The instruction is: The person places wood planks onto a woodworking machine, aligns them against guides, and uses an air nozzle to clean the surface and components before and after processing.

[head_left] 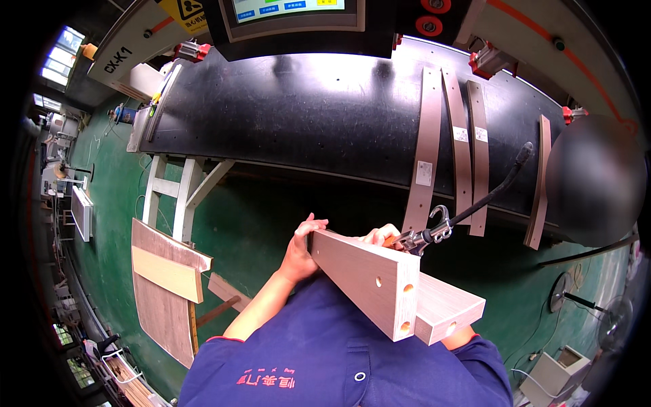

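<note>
A pale wood-grain board [366, 275] with round holes drilled in its face and end is tilted in front of my chest. My left hand [298, 249] is closed on its far left end. A second drilled board [447, 302] lies against it on the right, over my right forearm. Behind the first board, my right hand [381, 235] is closed on a metal air blow gun [415, 239] with a hook and a black hose [498, 192]. The board hides part of that hand and the gun's nozzle end.
Several narrow brown strips [463, 149], some labelled, lie across the black machine table [285, 108] and overhang its near edge. A control screen [291, 8] is above. At left stands a board stack [163, 298]; a fan [559, 292] and beige box [559, 373] stand at right.
</note>
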### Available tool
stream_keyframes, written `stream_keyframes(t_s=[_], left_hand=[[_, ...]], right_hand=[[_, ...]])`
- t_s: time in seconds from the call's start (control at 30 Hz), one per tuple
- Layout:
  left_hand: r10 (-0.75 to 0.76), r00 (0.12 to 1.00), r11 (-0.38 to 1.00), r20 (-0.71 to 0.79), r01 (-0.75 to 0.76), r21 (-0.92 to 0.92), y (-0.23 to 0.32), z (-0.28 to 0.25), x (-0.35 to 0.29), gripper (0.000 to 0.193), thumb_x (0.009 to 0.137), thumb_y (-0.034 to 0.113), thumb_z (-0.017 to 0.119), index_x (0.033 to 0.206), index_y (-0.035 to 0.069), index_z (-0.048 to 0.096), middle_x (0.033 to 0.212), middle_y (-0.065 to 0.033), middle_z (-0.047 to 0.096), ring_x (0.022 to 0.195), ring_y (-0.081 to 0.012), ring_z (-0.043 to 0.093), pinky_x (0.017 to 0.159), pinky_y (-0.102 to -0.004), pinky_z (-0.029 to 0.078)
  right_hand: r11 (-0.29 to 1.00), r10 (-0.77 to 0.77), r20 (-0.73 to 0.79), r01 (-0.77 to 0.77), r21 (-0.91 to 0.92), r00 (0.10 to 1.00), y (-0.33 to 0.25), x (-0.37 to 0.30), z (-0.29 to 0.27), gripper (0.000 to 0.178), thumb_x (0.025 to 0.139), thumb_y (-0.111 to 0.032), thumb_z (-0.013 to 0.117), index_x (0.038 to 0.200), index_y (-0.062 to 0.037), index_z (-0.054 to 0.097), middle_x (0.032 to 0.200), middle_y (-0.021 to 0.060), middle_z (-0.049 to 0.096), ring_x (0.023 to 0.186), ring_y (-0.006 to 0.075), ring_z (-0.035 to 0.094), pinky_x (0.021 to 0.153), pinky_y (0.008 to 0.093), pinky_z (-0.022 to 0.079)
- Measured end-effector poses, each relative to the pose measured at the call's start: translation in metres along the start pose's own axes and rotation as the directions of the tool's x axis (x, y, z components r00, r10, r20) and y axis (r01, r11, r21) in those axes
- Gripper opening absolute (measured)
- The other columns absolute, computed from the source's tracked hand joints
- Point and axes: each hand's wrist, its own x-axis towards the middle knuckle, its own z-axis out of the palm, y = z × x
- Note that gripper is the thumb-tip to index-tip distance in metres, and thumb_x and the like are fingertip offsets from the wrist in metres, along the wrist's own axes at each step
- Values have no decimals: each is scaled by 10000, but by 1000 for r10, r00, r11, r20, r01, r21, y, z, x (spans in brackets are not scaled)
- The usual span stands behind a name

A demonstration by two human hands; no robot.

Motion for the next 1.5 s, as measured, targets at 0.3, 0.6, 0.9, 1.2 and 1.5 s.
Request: stream_keyframes(t_s=[0.3,0.6,0.9,1.2,1.5], left_hand=[[-11,999,1000,30,10,27,10,-1,8,727,675,10,797,1231,116,341,1074,-144,575,1074,-348,625,1113,-576,334],[-13,999,999,29,12,39,7,0,10,704,691,-5,781,1229,111,341,1068,-145,576,1069,-344,627,1109,-573,345],[-21,999,999,25,20,29,10,-2,10,680,706,-13,766,1224,114,344,1074,-138,579,1056,-341,634,1109,-568,342],[-11,1000,999,11,10,49,9,-4,5,673,700,9,777,1213,106,351,1061,-134,572,1015,-341,635,1040,-508,427],[-310,929,881,-200,360,308,21,-9,-3,770,655,206,897,1209,72,379,1025,-137,601,926,-305,637,828,-396,513]], right_hand=[[997,41,-7,-40,64,999,-5,0,-4,331,831,-62,768,961,-68,464,1014,150,672,1073,278,643,1055,471,435],[992,68,-10,-66,104,998,-10,5,0,316,836,-63,762,970,-69,475,994,126,651,1042,261,638,1024,449,452],[994,73,-51,-68,90,996,-8,3,3,315,831,-74,769,959,-71,482,977,94,611,1008,221,624,957,387,483],[981,174,-268,-191,-40,948,-16,-1,18,214,904,-143,686,954,-79,489,961,72,592,935,165,610,830,300,519],[936,73,-743,-303,-179,665,-21,12,25,546,657,204,633,1127,-60,545,1076,59,619,1001,229,622,855,351,526]])
